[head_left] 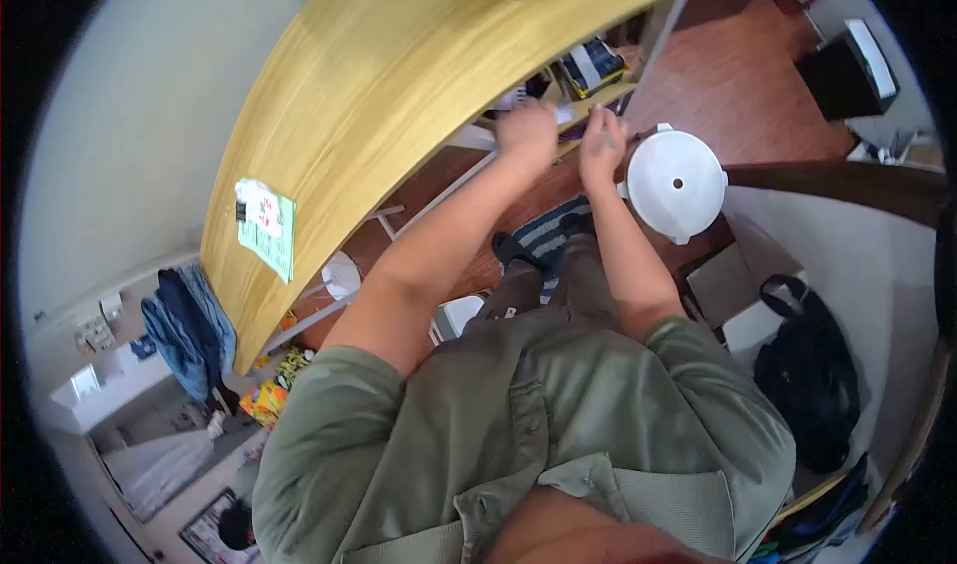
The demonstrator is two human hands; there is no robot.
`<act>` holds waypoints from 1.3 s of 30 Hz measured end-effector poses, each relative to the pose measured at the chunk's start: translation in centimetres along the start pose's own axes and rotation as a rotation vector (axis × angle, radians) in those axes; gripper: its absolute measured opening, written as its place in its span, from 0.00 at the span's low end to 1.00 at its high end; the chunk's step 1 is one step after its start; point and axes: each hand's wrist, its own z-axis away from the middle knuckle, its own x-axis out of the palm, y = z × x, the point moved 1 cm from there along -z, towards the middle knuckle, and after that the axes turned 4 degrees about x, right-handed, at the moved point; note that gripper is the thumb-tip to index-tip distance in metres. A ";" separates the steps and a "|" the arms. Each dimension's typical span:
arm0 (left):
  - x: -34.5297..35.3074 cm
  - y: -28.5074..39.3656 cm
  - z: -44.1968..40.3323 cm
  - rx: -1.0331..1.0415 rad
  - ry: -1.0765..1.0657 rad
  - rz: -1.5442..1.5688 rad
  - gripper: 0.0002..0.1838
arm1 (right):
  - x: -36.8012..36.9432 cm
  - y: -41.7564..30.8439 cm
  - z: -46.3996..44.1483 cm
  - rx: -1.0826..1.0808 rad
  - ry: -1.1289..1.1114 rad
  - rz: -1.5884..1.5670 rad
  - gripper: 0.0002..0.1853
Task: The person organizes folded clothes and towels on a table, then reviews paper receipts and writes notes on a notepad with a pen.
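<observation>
My left hand (pixel 528 132) is over the shelf under the table's edge, beside several small items that I cannot make out. It is blurred and its fingers are turned away, so whether it holds anything is hidden. Close by on the right, my right hand (pixel 602 147) is raised at the shelf's front edge. Its fingers point up, partly apart, and nothing shows in them. A dark packet with a pale band (pixel 595 66) lies on the shelf (pixel 616 90) just beyond both hands. Something purple, too small to name, shows between the hands.
The curved wooden table (pixel 369 86) carries clipped papers (pixel 265 223). A round white stool (pixel 678 180) stands right of my right hand. A striped mat (pixel 543 237) lies under my feet. A black bag (pixel 812 380) sits at the right; folded jeans (pixel 184 320) are at the left.
</observation>
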 end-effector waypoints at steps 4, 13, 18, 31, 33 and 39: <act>-8.6 -0.3 10.3 0.599 0.066 0.630 0.18 | -1.0 -7.3 -2.5 -0.224 -0.297 -0.316 0.13; -17.6 -25.3 25.0 -0.740 1.054 0.700 0.21 | 6.8 -4.9 -5.9 -0.702 -0.414 0.302 0.18; -10.0 -34.5 25.7 -0.780 0.542 0.254 0.39 | 4.7 -5.6 -6.0 -0.352 -0.515 0.291 0.18; -15.7 -17.3 21.7 -0.141 0.826 0.817 0.09 | -15.1 -23.3 8.3 -0.532 -1.040 -0.451 0.20; -16.1 -14.1 20.6 0.156 0.689 0.892 0.11 | -17.0 -27.7 9.4 -0.946 -0.742 -0.418 0.23; -20.2 -14.8 24.0 0.234 0.609 1.012 0.08 | -15.1 -30.5 14.4 -1.189 -0.901 -0.165 0.26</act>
